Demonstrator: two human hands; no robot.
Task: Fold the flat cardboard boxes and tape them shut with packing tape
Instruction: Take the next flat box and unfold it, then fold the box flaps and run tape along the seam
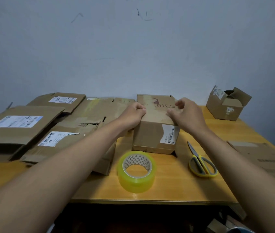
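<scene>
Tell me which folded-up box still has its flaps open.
The small box at the far right by the wall; its top flaps stand open, while the box under both hands is closed on top.

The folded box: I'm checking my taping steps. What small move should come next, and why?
Probably reach the right hand back for the tape roll: the box stands folded under both hands, the left hand steadies its edge, and the roll lies unused in front.

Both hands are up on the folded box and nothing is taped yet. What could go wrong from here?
The left hand grips only the top edge of the box, and the right hand hovers open, so the flaps may spring up once that grip eases. The tape roll and scissors lie nearer the person, so fetching either likely means freeing a hand. The roll stands near the table front edge.
</scene>
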